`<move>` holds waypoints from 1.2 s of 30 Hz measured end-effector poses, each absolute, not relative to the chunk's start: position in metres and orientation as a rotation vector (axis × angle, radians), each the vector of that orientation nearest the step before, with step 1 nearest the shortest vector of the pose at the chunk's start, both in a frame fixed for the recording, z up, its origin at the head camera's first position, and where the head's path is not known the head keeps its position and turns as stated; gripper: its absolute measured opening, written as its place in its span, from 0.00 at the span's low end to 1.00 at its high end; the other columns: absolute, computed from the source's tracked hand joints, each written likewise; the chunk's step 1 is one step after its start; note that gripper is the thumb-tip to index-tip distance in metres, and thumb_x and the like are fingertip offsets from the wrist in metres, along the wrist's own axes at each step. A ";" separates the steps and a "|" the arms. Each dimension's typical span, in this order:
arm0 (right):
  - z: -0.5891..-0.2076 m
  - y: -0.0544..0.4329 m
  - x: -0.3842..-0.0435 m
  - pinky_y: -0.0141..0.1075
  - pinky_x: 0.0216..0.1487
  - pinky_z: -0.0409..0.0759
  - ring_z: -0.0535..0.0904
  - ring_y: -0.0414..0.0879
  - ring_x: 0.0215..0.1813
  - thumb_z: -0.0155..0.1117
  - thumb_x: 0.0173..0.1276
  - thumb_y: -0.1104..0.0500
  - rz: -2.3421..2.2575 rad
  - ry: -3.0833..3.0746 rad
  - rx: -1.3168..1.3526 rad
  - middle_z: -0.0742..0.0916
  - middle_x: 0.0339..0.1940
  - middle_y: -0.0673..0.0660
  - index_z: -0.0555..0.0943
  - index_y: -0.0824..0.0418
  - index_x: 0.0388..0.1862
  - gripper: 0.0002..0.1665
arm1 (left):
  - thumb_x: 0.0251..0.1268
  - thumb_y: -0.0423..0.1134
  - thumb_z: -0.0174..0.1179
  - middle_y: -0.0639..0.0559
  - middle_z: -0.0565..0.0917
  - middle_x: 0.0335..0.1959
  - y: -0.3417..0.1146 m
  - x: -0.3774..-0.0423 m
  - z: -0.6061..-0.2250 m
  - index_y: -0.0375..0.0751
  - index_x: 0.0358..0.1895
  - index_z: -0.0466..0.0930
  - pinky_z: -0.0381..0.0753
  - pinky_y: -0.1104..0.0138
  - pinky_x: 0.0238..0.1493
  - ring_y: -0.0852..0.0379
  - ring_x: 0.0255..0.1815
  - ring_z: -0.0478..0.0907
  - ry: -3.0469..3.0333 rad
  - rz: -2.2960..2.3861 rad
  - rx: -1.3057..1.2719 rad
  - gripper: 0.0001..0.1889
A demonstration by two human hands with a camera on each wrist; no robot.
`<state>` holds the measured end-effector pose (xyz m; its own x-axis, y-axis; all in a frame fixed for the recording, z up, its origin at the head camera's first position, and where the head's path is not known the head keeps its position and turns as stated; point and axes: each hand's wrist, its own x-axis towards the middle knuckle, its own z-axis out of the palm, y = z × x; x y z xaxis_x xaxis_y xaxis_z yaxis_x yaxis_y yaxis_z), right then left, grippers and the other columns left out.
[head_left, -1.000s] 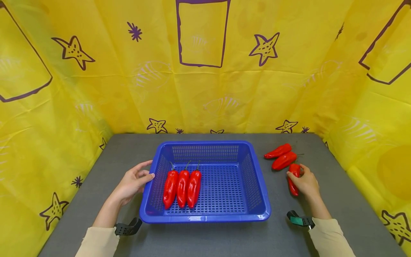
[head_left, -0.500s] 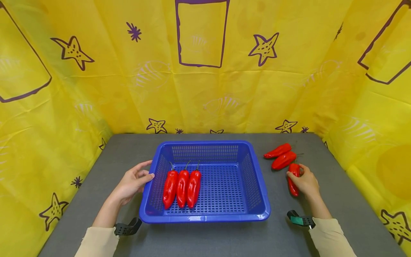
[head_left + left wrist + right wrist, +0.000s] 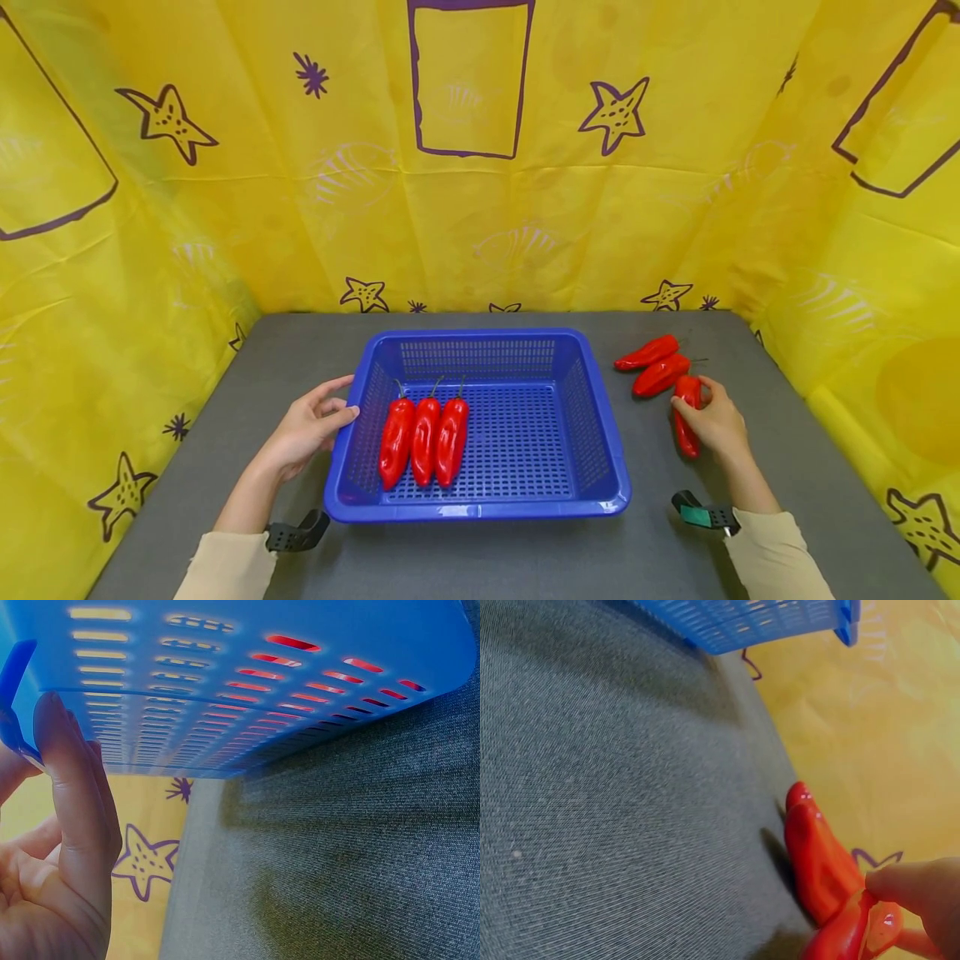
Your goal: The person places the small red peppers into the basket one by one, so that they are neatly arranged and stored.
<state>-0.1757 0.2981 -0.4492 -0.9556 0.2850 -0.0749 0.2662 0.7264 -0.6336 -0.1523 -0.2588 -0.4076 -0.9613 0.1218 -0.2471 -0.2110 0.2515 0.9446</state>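
At the left side of a blue plastic basket (image 3: pixel 480 510), my left hand (image 3: pixel 309 427) grips the rim, thumb on top and fingers outside. The left wrist view shows those fingers (image 3: pixel 71 787) against the slotted wall. Three glossy red peppers with green stems, the middle one a pepper (image 3: pixel 425 442), lie side by side in the basket's left half. To the right of the basket my right hand (image 3: pixel 716 423) pinches another red pepper (image 3: pixel 686 437) near its stem end, between thumb and fingers. Just beyond it lie two more, a nearer pepper (image 3: pixel 660 376) and a farther pepper (image 3: pixel 647 353).
Everything stands on a grey cloth-covered table (image 3: pixel 480 562). Yellow curtains (image 3: pixel 480 200) printed with starfish and fish enclose its back and both sides. A black strap (image 3: pixel 298 533) is on the left wrist, and a black strap with a green patch (image 3: pixel 705 514) on the right.
The pepper in my right hand has shifted very slightly away from me, its stem end a little higher in the head view. My left hand and the basket keep their places.
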 end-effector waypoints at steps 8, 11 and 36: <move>-0.435 0.293 -0.175 0.56 0.49 0.71 0.70 0.70 0.52 0.53 0.65 0.42 1.108 -2.906 -0.450 0.72 0.56 0.77 0.53 0.68 0.69 0.44 | 0.62 0.42 0.59 0.41 0.78 0.38 -0.259 -0.152 -0.408 0.43 0.70 0.52 0.83 0.54 0.35 0.50 0.32 0.82 2.247 1.783 -0.080 0.36; -0.429 0.291 -0.176 0.58 0.51 0.71 0.69 0.70 0.55 0.52 0.65 0.41 1.133 -2.908 -0.436 0.71 0.58 0.77 0.52 0.68 0.70 0.46 | 0.62 0.41 0.59 0.41 0.78 0.38 -0.259 -0.152 -0.408 0.43 0.70 0.52 0.83 0.53 0.35 0.50 0.32 0.82 2.248 1.784 -0.081 0.35; -0.384 0.249 -0.197 0.55 0.51 0.75 0.73 0.66 0.55 0.53 0.66 0.44 1.191 -2.838 -0.199 0.72 0.58 0.75 0.51 0.67 0.70 0.44 | 0.62 0.41 0.59 0.41 0.78 0.38 -0.259 -0.153 -0.408 0.43 0.70 0.52 0.83 0.54 0.35 0.50 0.32 0.82 2.236 1.787 -0.093 0.36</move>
